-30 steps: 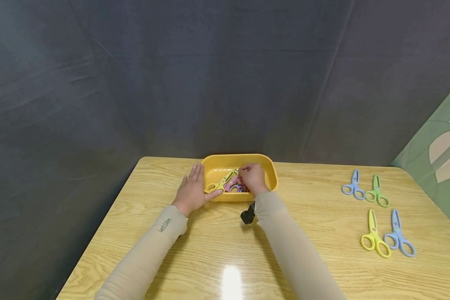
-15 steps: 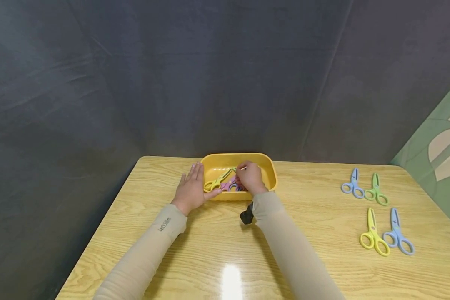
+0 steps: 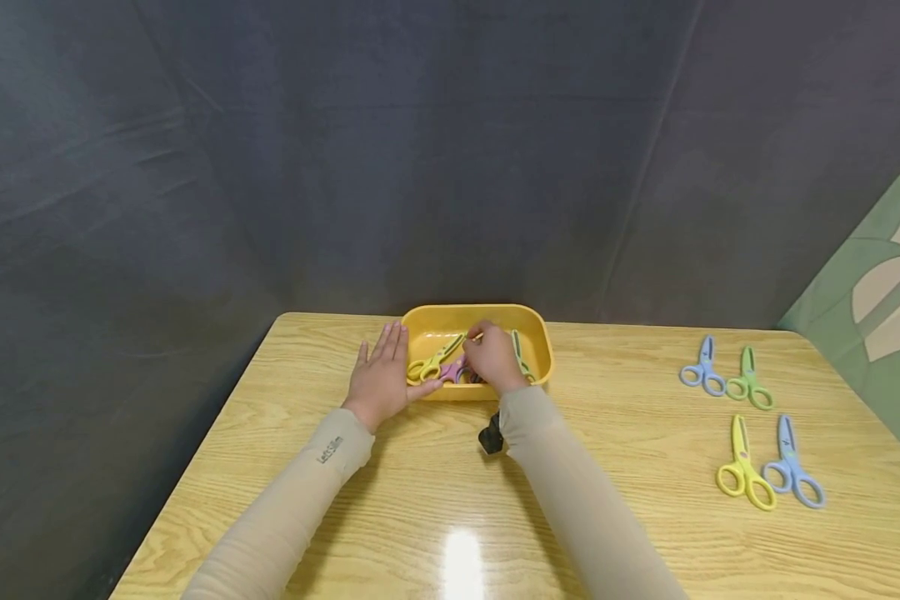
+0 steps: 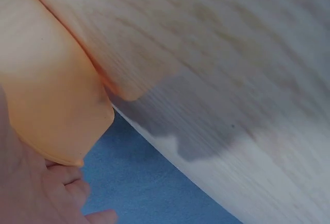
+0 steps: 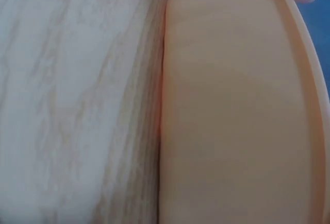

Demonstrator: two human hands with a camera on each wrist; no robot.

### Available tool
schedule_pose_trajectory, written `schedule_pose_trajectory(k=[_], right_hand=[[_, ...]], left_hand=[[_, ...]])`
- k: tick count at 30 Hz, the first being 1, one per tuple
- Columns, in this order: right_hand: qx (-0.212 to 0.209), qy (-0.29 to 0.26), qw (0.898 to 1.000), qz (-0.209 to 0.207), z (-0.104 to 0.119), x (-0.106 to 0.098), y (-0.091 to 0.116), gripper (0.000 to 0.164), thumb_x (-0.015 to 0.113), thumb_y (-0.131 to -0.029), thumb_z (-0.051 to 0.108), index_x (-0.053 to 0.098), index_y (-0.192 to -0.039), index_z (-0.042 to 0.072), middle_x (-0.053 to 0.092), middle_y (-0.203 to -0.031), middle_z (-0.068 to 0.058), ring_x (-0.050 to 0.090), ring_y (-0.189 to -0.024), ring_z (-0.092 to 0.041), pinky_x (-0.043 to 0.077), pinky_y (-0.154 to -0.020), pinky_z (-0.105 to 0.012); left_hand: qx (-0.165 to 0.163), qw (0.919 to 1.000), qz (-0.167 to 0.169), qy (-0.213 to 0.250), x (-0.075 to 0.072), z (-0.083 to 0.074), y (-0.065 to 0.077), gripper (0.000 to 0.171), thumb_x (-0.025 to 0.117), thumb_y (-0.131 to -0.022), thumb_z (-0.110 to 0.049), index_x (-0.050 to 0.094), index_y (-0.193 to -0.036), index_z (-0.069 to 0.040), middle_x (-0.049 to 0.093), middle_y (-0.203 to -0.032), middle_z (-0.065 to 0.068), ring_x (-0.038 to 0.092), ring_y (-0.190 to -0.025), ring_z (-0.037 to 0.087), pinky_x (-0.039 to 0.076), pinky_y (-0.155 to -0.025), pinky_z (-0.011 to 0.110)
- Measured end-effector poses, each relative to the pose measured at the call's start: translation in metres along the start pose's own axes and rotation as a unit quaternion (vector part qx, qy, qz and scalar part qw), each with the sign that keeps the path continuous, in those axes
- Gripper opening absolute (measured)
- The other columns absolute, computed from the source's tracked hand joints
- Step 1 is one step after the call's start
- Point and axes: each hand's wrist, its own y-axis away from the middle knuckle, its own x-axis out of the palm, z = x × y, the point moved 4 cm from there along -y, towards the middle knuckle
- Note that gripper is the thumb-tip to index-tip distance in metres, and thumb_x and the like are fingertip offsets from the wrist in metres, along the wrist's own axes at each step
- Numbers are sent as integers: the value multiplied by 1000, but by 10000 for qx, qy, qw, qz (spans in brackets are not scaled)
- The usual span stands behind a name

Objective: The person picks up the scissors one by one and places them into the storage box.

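A yellow bin (image 3: 474, 393) stands at the far edge of the wooden table. My left hand (image 3: 379, 382) rests against its left end with straight fingers, the thumb lying along the front rim. In the left wrist view, fingers of the left hand (image 4: 56, 193) curve past the corner of the bin (image 4: 62, 95). My right hand (image 3: 492, 357) is down inside the bin with bent fingers; I cannot tell whether it grips anything. Left of it lie yellow scissors (image 3: 435, 362) and pink scissors (image 3: 452, 372). Green scissors (image 3: 520, 353) lie to its right. Darker pieces under the right hand are partly hidden.
On the table's right side lie blue scissors (image 3: 705, 372) beside green scissors (image 3: 750, 383). Nearer are yellow scissors (image 3: 746, 468) and another blue pair of scissors (image 3: 792, 467). A dark curtain (image 3: 450, 167) hangs directly behind the table (image 3: 390, 517).
My right hand has shifted a little to the left inside the bin, and green scissors now show to its right. The left hand stays at the bin's left end.
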Motion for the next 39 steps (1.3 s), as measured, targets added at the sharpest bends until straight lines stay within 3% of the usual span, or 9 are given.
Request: schedule_pose_trajectory(k=[8, 17, 28, 33, 39], right_hand=[[-337, 54, 9994, -31, 1, -1, 0, 17, 56, -98, 7, 64, -109, -3, 63, -72, -8, 56, -58, -15, 46, -56, -28], [-812, 216, 9963, -193, 8, -1, 1, 21, 55, -98, 5, 64, -116, -3, 62, -78, -9, 55, -56, -14, 45, -51, -27], [-1671, 1036, 9787, -592, 16, -1, 9, 22, 56, -96, 2, 67, -114, -3, 64, -92, -13, 59, -77, -24, 52, -68, -38], [-1848, 1334, 9718, -603, 18, -1, 13, 21, 57, -97, 4, 67, -115, -2, 64, -94, -12, 60, -75, -23, 53, -66, -38], [-1915, 1388, 9705, -466, 19, -10, 22, 24, 56, -97, 5, 65, -118, 0, 65, -100, -13, 61, -81, -24, 53, -70, -40]], left_hand=[[20, 10000, 2, 10, -1, -1, 0, 114, 45, -90, -81, 9, -161, 1, 7, -168, 15, 4, -156, 28, 10, -123, 56], [-24, 10000, 15, 33, -3, -1, 1, 112, 43, -90, -80, 12, -161, 0, 6, -169, 13, 2, -156, 26, 10, -123, 55], [111, 9999, -105, 3, 0, -2, 0, 110, 45, -91, -79, 17, -160, 1, 11, -168, 14, 8, -156, 27, 12, -122, 57], [151, 9998, -105, -1, -2, -2, 0, 110, 43, -91, -80, 17, -160, 2, 12, -168, 14, 9, -156, 28, 14, -122, 58], [134, 9999, 9, 16, -4, -2, 1, 110, 43, -91, -79, 15, -160, 2, 10, -168, 15, 6, -156, 28, 12, -122, 57]])
